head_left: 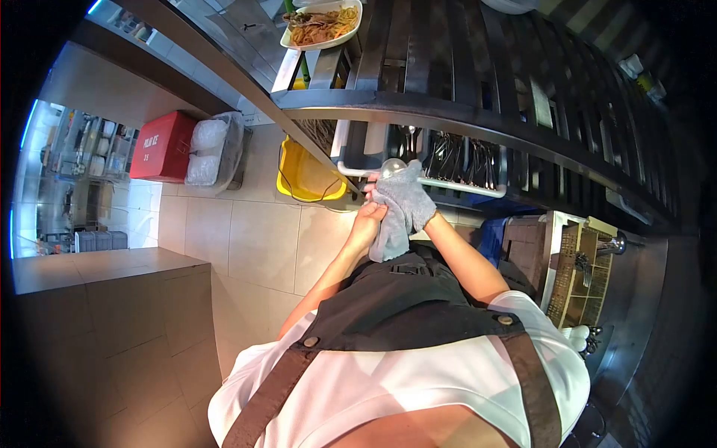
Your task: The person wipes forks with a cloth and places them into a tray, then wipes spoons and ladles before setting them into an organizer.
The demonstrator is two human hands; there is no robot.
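A grey cloth (396, 216) is bunched between my two hands in front of the apron. My left hand (367, 218) is closed on the cloth's left side. Most of my right hand (429, 215) is hidden under the cloth, which is draped over it and gripped. From the top of the cloth pokes a shiny rounded piece (392, 168), like the bowl of a large spoon; its lower part is covered. Just beyond my hands, a cutlery tray (463, 187) holds spoons (407, 138) and many dark-looking utensils (452, 153) in compartments.
A slatted dark metal shelf (418, 101) overhangs the tray. On it sits a white dish of food (321, 26). A yellow bin (295, 175) stands left on the tiled floor, near a red box (160, 145). To the right is a wicker basket (579, 272).
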